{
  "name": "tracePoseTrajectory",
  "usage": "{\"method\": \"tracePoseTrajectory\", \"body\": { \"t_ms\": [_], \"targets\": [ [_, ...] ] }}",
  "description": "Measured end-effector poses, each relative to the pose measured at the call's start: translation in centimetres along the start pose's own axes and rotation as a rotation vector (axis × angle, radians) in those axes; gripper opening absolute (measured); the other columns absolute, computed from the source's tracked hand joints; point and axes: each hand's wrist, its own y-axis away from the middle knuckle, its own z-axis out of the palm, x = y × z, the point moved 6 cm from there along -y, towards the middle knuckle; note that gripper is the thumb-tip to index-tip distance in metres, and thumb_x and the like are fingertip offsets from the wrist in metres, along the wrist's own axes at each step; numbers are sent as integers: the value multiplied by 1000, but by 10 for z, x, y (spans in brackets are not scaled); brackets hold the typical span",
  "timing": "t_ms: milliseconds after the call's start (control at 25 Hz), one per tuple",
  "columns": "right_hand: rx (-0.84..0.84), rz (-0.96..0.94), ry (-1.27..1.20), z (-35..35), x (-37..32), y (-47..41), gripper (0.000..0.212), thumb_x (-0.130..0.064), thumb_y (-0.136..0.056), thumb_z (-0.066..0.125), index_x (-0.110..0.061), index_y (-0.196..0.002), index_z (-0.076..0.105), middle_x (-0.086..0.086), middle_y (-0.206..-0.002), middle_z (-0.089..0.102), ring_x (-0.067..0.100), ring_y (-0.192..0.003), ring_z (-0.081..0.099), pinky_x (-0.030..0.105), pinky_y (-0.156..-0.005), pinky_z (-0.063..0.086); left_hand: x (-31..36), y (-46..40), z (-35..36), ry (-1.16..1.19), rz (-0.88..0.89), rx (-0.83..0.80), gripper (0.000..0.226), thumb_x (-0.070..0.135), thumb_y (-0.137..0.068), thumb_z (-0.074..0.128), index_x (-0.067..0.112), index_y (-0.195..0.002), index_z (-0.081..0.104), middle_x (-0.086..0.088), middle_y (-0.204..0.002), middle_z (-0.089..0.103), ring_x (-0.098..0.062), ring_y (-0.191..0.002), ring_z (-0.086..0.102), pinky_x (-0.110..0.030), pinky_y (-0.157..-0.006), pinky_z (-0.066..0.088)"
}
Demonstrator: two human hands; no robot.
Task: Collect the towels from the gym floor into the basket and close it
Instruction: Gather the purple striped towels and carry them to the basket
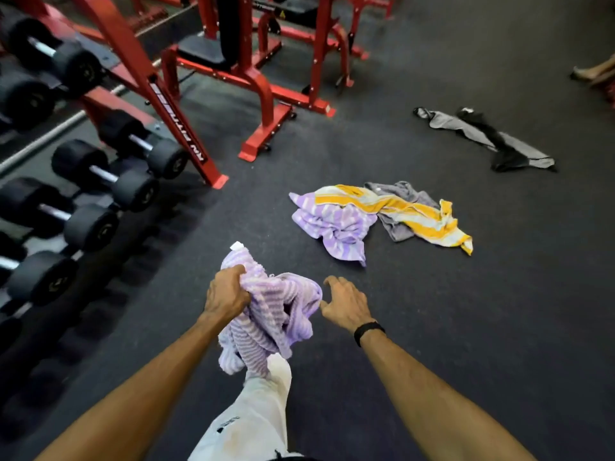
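We stand on a dark rubber gym floor (432,327), with a red bench frame (266,94) ahead and a dumbbell rack (83,194) along our left. The basket is nowhere in view. Well ahead to the right lies a long grey and black towel (489,138); nearer, a heap of three touching towels: a yellow striped towel (409,211) draped over a grey towel (399,201) and a purple striped towel (332,221). Our left hand (226,294) has its fingers curled tight into a bunched lilac striped towel (279,317), which hangs off the floor in front of our leg. Our right hand (346,304) hovers just beside it, fingers spread and loosely bent, holding nothing. We judge the towels light, limp and easy to grip; a fistful of the bunched middle should lift each, though loose ends will trail.
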Motion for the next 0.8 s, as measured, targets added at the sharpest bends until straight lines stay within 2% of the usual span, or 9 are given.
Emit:
{"method": "tracePoseTrajectory", "body": {
  "t_ms": [120, 280, 400, 480, 560, 600, 680, 720, 800],
  "targets": [
    [29, 38, -3, -31, 21, -71, 52, -36, -81, 64, -15, -126, 50, 11, -125, 55, 32, -119, 52, 42, -91, 44, 38, -81, 9, 40, 25, -11, 19, 2, -61, 57, 13, -77, 54, -22, -90, 67, -44, -90, 62, -32, -63, 37],
    [17, 108, 2, -86, 42, -153, 59, -46, -81, 65, -17, -130, 48, 10, -129, 54, 31, -122, 51, 41, -93, 45, 99, -163, 9, 91, 58, -108, 6, 14, -71, 54, 15, -77, 55, -17, -85, 63, -40, -89, 62, -32, -66, 40],
    [91, 131, -42, -131, 51, -207, 61, -47, -80, 67, -16, -130, 49, 10, -131, 55, 31, -125, 49, 41, -95, 44, 135, -229, 1, 71, 108, -118, 18, 21, -69, 51, 16, -84, 58, -7, -86, 56, -25, -83, 54, -31, -71, 36],
    [83, 168, -89, -145, 62, -232, 63, -49, -78, 69, -15, -127, 51, 10, -130, 56, 32, -125, 49, 41, -94, 45, 160, -264, 3, 17, 101, -149, 15, 12, -76, 59, 17, -91, 59, -4, -88, 49, -24, -81, 48, -29, -70, 33],
    [32, 194, -132, -154, 74, -265, 70, -55, -75, 70, -17, -130, 49, 9, -131, 55, 32, -126, 48, 42, -96, 45, 182, -306, 8, 23, 92, -154, 14, 5, -79, 61, 16, -80, 53, -6, -82, 50, -21, -76, 45, -29, -62, 31],
    [10, 203, -149, -157, 81, -283, 75, -57, -74, 70, -17, -133, 47, 9, -133, 53, 31, -127, 47, 43, -97, 45, 190, -328, 13, 20, 84, -150, 15, 4, -79, 61, 14, -75, 51, -8, -79, 52, -22, -74, 46, -30, -60, 32],
    [0, 204, -162, -160, 97, -318, 84, -61, -73, 70, -18, -139, 41, 9, -138, 50, 31, -130, 44, 43, -101, 42, 199, -368, 26, -23, 43, -148, 9, 6, -76, 61, 12, -75, 54, -15, -83, 62, -34, -79, 58, -32, -65, 39],
    [-22, 215, -173, -160, 109, -340, 88, -61, -73, 70, -17, -143, 38, 9, -141, 47, 31, -132, 42, 43, -104, 40, 201, -392, 36, -54, 10, -153, 8, 6, -74, 61, 10, -80, 57, -19, -90, 65, -39, -87, 61, -36, -69, 43],
    [-95, 219, -189, -158, 130, -387, 93, -61, -74, 70, -18, -148, 30, 9, -149, 39, 30, -138, 35, 46, -110, 34, 205, -435, 57, -90, -61, -175, 21, 5, -70, 61, 9, -90, 61, -20, -97, 66, -43, -94, 62, -41, -75, 48]
  ]
}}
